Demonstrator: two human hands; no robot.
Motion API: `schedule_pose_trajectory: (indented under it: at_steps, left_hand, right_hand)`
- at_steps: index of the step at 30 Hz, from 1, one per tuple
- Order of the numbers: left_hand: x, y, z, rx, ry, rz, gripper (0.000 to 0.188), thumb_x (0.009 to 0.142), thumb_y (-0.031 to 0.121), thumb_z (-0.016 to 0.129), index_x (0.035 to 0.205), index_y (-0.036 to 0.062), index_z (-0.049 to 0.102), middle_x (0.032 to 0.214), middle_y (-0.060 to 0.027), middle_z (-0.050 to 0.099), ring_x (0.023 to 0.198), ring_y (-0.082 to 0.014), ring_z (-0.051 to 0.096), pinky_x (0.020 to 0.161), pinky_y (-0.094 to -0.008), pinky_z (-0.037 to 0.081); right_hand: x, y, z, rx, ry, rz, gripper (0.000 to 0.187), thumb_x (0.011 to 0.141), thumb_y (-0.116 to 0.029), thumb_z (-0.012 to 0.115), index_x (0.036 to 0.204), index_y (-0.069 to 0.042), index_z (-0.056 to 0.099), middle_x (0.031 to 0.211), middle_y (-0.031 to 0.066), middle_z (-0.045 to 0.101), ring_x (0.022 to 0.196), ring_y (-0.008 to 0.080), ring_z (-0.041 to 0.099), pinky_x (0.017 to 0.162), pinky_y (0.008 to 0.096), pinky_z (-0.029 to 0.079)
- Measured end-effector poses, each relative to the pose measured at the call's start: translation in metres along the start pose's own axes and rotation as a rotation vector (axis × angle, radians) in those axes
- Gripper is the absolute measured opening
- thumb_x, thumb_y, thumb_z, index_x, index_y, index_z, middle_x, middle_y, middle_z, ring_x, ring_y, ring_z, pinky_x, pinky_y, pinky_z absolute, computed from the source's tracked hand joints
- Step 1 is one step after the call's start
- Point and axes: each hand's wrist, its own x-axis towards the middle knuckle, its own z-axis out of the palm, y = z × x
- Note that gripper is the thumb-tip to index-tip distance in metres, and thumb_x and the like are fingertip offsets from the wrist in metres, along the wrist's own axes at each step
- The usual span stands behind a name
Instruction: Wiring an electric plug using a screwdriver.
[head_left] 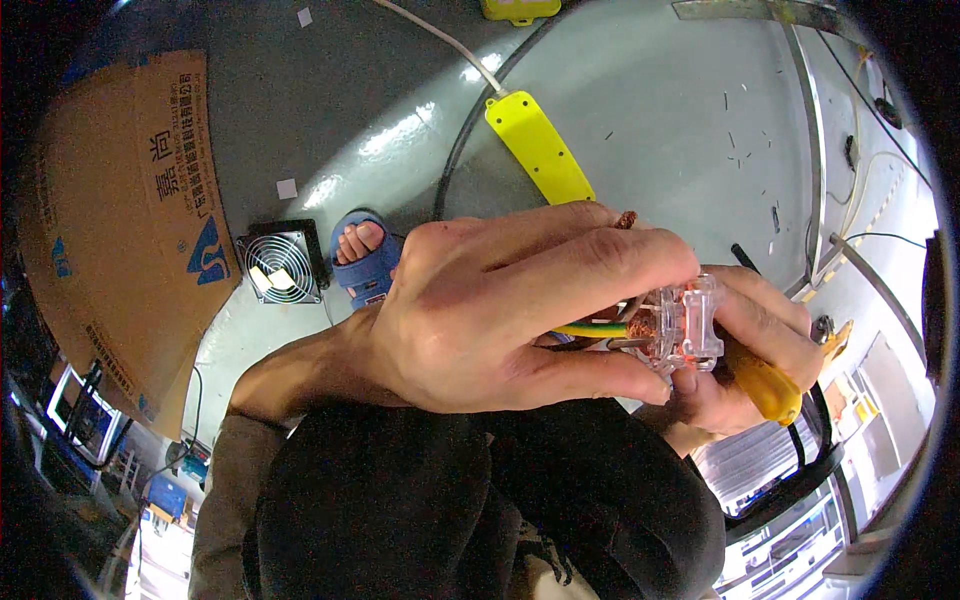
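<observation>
Clear plastic connector (700, 325): got it between my hands
Left hand (450, 300): pinching it beside the green-yellow wire (595, 329)
Right hand (765, 325): gripping its right side, plus yellow tool handle (765, 388)
Floor (660, 120): yellow power strip (540, 147), caged fan (281, 268)

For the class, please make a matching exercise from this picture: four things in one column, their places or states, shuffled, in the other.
Things
1. Clear plastic piece
2. Fan
3. Bright yellow strip
4. Sandal

Places and states
A. Blue, worn on a foot
B. On the floor, a pale cable at one end
C. At the fingertips of the left hand
D. Round grille, beside the cardboard

Pairs: 1-C, 2-D, 3-B, 4-A
</observation>
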Motion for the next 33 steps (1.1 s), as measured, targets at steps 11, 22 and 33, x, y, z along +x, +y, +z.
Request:
schedule_pose_trajectory:
  at_steps: [11, 22, 33]
  left_hand:
    - [0.002, 0.002, 0.007, 0.097, 0.056, 0.074, 0.05, 0.06, 0.009, 0.084, 0.101, -0.0045, 0.059, 0.094, -0.0223, 0.065, 0.081, -0.0257, 0.068, 0.068, -0.0303, 0.055]
    - [-0.001, 0.003, 0.004, 0.161, 0.007, 0.187, 0.047, 0.063, 0.003, 0.081, 0.102, -0.0031, 0.056, 0.096, -0.0229, 0.064, 0.079, -0.024, 0.068, 0.062, -0.0255, 0.055]
    - [0.001, 0.001, -0.006, -0.051, -0.136, 0.165, 0.042, 0.072, -0.001, 0.07, 0.109, 0.0029, 0.05, 0.113, -0.0317, 0.055, 0.068, -0.0272, 0.066, 0.053, -0.0295, 0.053]
  right_hand:
    - [-0.002, -0.01, 0.014, -0.26, 0.133, 0.012, 0.048, 0.054, -0.015, 0.065, 0.094, 0.01, 0.059, 0.081, 0.0178, 0.064, 0.068, 0.0223, 0.064, 0.066, 0.0271, 0.049]
    - [-0.009, -0.019, 0.001, -0.344, -0.023, -0.02, 0.063, 0.064, -0.03, 0.079, 0.104, 0.011, 0.054, 0.095, 0.0217, 0.062, 0.081, 0.0265, 0.062, 0.074, 0.0311, 0.049]
    - [-0.008, 0.008, 0.008, -0.086, 0.191, -0.234, 0.064, 0.054, -0.017, 0.088, 0.106, 0.001, 0.055, 0.094, 0.0172, 0.06, 0.077, 0.0206, 0.061, 0.062, 0.0266, 0.049]
